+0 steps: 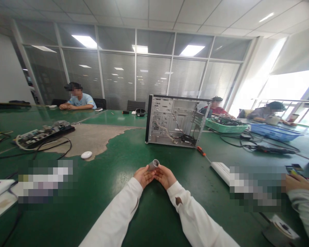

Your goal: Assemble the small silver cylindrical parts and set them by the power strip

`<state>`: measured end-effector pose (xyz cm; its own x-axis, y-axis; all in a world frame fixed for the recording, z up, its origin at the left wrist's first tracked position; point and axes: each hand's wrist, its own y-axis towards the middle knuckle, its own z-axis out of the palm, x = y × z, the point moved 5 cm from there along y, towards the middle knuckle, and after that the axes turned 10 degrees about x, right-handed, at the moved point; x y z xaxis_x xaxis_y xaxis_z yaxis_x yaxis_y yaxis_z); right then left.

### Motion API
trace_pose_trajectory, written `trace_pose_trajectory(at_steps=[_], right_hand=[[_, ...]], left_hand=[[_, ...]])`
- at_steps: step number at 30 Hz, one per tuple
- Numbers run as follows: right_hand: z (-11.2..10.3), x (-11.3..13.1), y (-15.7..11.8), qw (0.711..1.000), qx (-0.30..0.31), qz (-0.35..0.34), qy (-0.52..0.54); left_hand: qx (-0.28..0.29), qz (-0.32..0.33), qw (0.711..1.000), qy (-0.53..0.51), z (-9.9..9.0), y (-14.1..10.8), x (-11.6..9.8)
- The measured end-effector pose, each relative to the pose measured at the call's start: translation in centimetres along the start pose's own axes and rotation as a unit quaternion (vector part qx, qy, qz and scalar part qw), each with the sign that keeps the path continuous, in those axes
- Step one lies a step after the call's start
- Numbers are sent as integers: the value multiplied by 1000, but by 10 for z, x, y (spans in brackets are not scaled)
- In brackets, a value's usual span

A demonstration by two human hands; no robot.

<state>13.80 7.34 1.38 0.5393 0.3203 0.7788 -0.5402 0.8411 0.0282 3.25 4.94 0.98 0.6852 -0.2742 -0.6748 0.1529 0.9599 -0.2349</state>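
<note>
Grey cylinder (152, 166), one, tilted.
My left hand (144, 176) and right hand (166, 175), both partly curled, gripped it between them over the green worktop (126, 147), in front of the open computer case (167, 120).

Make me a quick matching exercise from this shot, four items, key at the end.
Column 1
1. Grey cylinder
2. Computer case
3. Screwdriver
4. Basket farthest right

Column 2
A. Blue
B. Upright, side open, interior showing
C. Held between the left hand and right hand
D. Orange-handled

Pairs: 1-C, 2-B, 3-D, 4-A
</note>
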Motion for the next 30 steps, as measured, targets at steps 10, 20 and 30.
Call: trace_pose_trajectory(at_steps=[10, 20, 30], right_hand=[[15, 10, -6, 950, 40, -106, -291], [4, 10, -3, 936, 9, -117, -332], [2, 8, -1, 928, -17, -127, -349]], left_hand=[[47, 24, 999, 8, 1, 4, -3], [7, 255, 943, 213, 6, -7, -36], [53, 253, 880, 399, -2, 1, -27]])
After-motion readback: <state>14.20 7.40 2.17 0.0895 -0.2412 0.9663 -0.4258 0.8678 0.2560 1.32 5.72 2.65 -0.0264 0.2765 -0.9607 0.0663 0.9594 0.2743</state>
